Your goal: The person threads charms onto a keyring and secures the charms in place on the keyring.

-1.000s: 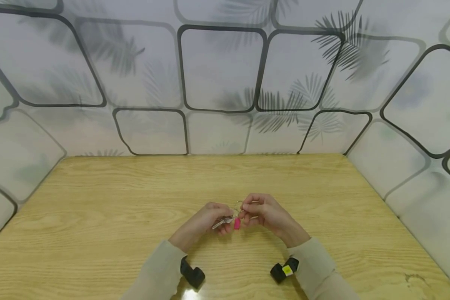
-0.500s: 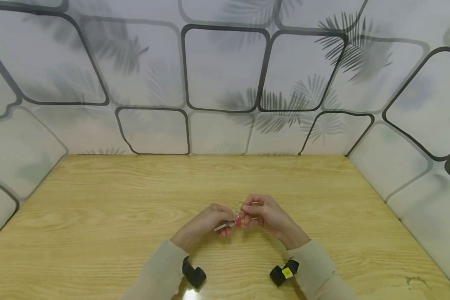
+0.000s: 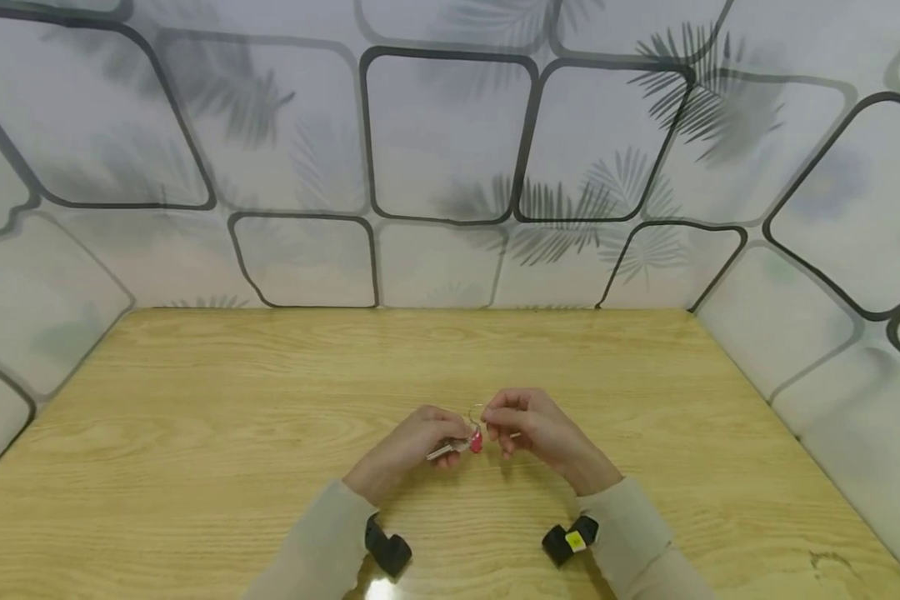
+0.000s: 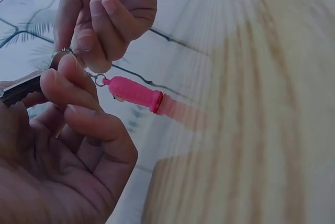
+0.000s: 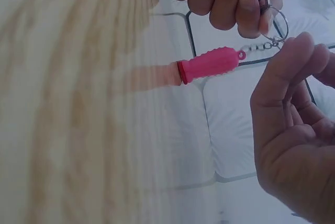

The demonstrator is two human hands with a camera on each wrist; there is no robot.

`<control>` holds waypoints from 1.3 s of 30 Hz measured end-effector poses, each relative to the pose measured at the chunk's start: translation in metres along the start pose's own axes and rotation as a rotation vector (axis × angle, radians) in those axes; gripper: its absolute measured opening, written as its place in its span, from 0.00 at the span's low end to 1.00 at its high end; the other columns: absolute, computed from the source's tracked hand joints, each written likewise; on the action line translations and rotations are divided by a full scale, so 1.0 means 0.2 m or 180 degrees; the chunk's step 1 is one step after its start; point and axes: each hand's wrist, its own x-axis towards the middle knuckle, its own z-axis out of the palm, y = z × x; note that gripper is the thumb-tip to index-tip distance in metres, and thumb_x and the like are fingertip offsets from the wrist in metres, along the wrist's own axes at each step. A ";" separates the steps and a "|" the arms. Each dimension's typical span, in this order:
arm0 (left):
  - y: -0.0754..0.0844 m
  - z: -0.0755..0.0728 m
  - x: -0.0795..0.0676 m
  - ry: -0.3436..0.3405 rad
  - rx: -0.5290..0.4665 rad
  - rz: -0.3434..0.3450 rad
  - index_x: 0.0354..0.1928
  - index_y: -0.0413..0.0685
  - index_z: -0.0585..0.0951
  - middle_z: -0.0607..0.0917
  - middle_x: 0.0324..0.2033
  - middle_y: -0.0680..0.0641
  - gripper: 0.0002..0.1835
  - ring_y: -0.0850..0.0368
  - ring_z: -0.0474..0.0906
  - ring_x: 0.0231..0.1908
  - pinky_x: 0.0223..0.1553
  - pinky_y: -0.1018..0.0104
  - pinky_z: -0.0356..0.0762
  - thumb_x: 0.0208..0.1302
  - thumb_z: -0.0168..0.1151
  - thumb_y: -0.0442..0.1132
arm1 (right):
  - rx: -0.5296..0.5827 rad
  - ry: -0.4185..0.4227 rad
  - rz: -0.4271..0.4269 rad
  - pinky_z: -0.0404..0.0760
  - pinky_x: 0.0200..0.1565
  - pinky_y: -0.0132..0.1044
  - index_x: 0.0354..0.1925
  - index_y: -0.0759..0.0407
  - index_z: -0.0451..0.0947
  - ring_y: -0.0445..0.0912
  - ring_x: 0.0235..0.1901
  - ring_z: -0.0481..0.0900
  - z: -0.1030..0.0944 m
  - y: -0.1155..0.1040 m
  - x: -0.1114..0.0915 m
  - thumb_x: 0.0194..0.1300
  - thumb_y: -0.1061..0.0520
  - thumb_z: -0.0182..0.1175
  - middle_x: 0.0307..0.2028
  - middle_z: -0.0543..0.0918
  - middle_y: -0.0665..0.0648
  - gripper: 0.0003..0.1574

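Observation:
Just above the table, my left hand (image 3: 412, 443) pinches a small bunch of keys (image 3: 444, 451) between thumb and fingers. A toothed key blade (image 4: 23, 89) points away from the fingers in the left wrist view. Opposite it, my right hand (image 3: 534, 429) pinches the thin metal key ring (image 5: 286, 21) with thumb and index finger; its other fingers curl loosely. From the ring, a short chain (image 5: 257, 47) carries a pink ribbed rubber charm (image 4: 133, 92) with a red rim at its end. The charm hangs free between the hands. Fingers hide part of the keys.
The wood-grain table (image 3: 270, 375) spreads out around both hands. Patterned panels (image 3: 442, 142) with dark outlines and leaf prints stand along its back and sides. A black wrist camera (image 3: 387, 550) sits on the left sleeve, another camera (image 3: 566, 542) on the right.
The pink charm has turned and swung slightly between the hands. My right hand's lower fingers have moved a little away from it. The keys stay in my left hand.

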 end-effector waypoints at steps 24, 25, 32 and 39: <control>0.00 0.00 0.00 -0.0158 0.0078 -0.0009 0.24 0.40 0.77 0.78 0.22 0.51 0.13 0.62 0.69 0.21 0.23 0.74 0.65 0.69 0.53 0.35 | 0.0309 -0.0247 -0.0312 0.84 0.30 0.33 0.34 0.59 0.79 0.37 0.22 0.80 0.01 0.02 0.01 0.75 0.68 0.52 0.27 0.83 0.52 0.13; 0.00 0.00 0.00 -0.0145 0.0076 -0.0022 0.25 0.40 0.77 0.77 0.22 0.51 0.13 0.62 0.69 0.21 0.23 0.74 0.65 0.69 0.52 0.35 | 0.0288 -0.0220 -0.0298 0.84 0.30 0.34 0.34 0.59 0.79 0.37 0.22 0.80 0.01 0.01 0.01 0.75 0.68 0.52 0.27 0.83 0.52 0.13; 0.00 -0.02 0.00 0.0009 0.0053 0.0038 0.23 0.45 0.74 0.75 0.20 0.52 0.16 0.64 0.69 0.21 0.25 0.74 0.65 0.73 0.50 0.35 | -0.0122 0.0081 -0.0115 0.83 0.38 0.36 0.32 0.61 0.80 0.41 0.30 0.79 0.00 0.00 0.00 0.74 0.65 0.54 0.30 0.81 0.53 0.12; 0.00 -0.05 0.00 -0.0179 -0.0148 0.0090 0.29 0.38 0.78 0.78 0.19 0.51 0.17 0.65 0.71 0.20 0.24 0.75 0.68 0.78 0.47 0.36 | -0.0166 -0.0152 -0.0068 0.80 0.56 0.49 0.36 0.60 0.79 0.46 0.45 0.83 -0.02 0.01 0.01 0.77 0.64 0.50 0.42 0.85 0.55 0.13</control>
